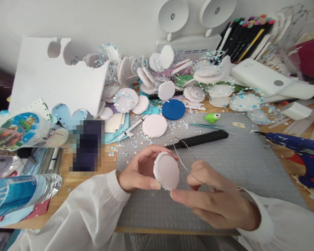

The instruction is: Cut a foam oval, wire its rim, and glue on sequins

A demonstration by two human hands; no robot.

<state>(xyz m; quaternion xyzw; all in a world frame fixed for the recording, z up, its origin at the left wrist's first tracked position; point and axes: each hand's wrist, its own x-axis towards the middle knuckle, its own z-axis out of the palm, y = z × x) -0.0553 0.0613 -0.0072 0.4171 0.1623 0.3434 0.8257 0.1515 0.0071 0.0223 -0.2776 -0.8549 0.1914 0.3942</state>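
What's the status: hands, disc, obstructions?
Left hand: grip closed on white disc. Right hand: fingertip at disc's lower edge, thin wire at its fingers. Black-handled tool on mat just beyond; nothing visibly blocking.

White left sleeve [91,205] and matching right sleeve [293,223], both long and loose.
Soft creases run along the cloth to a narrow gathered left cuff [120,186] and a similar right cuff [265,218]; the left hand [141,170] and right hand [221,202] are bare. Below, grey clothing [172,243] shows vertical folds.
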